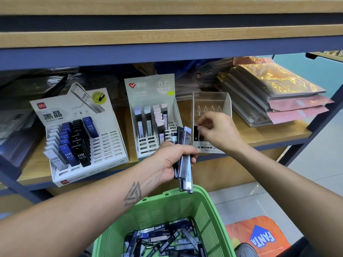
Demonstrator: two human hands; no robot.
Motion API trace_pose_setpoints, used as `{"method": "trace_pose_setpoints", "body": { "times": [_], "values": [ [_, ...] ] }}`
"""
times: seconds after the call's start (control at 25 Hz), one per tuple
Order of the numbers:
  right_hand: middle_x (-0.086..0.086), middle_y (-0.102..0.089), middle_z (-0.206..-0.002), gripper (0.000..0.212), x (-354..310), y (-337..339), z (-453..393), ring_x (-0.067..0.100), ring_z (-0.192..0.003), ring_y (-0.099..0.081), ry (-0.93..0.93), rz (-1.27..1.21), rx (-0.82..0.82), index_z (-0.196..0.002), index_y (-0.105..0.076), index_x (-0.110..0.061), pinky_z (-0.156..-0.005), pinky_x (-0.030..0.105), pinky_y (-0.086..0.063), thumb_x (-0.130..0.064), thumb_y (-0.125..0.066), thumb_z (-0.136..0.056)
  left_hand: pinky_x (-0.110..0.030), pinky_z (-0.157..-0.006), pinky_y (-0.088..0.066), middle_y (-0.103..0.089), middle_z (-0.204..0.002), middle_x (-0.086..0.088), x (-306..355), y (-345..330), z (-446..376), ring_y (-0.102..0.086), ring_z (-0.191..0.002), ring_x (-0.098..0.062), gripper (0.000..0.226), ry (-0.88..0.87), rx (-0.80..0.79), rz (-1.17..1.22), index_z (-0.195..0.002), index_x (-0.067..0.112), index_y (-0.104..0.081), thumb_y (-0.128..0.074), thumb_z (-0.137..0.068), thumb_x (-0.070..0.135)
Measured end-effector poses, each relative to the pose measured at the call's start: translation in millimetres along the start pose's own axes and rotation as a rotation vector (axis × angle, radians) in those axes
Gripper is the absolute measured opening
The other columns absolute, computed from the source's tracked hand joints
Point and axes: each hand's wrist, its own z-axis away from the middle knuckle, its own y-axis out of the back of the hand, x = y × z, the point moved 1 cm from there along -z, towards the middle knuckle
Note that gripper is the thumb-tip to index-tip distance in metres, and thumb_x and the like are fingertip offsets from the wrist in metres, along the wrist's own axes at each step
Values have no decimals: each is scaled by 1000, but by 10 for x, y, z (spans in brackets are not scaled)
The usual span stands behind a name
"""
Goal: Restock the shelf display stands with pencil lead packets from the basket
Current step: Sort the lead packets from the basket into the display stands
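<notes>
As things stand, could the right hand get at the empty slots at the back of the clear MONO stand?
Probably yes: the right hand is already over the clear MONO stand, whose top is open, with nothing between.

A stationery shop, at a stock shelf.

Branded cardboard display stands (83, 138) of lead packets sit in a row on the wooden shelf (269, 134), beside stacked wrapped folders (274, 93); a green basket (185, 204) of loose packets (167, 240) stands below.
</notes>
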Motion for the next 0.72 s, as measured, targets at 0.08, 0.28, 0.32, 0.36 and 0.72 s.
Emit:
{"method": "trace_pose_setpoints", "body": {
  "times": [0.08, 0.28, 0.32, 0.36, 0.72],
  "values": [
    [9, -74, -81, 8, -128, 89, 42, 18, -68, -68, -119, -381, -156, -92, -72, -9, -63, 29, -55, -17, -73, -91, -26, -52, -53, -66, -66, -15, 10, 2, 6, -62, -52, -19, 25, 4, 1, -6, -95, -4, -66, -81, -74, -3],
    [14, -68, -69, 17, -193, 39, 144, 17, -56, -61, -261, -646, -345, -88, -68, -2, -53, 25, -50, -14, -80, -84, -26, -53, -51, -62, -64, -10, 11, -38, 36, -59, -53, -19, 26, 4, -40, -28, -93, 2, -69, -85, -74, 7],
    [15, -68, -70, 16, -175, 51, 128, 17, -57, -61, -307, -702, -338, -87, -67, -2, -55, 26, -51, -11, -80, -83, -26, -53, -52, -63, -65, -11, 15, -38, 42, -59, -54, -20, 26, 4, -47, -16, -91, 2, -70, -87, -74, 12],
    [14, -67, -71, 14, -160, 72, 110, 17, -58, -61, -355, -761, -332, -86, -67, -2, -58, 26, -53, -8, -79, -83, -27, -55, -53, -64, -67, -12, 25, -25, 44, -60, -55, -20, 29, 2, -46, -3, -90, 2, -70, -88, -73, 18],
    [12, -67, -71, 5, -166, 147, 8, 13, -56, -64, -519, -988, -349, -90, -68, 1, -55, 18, -55, -1, -71, -86, -33, -62, -55, -69, -80, -16, 70, 125, 117, -63, -60, -23, 52, -37, -83, 98, -114, -7, -66, -79, -82, 32]
  ]
}}
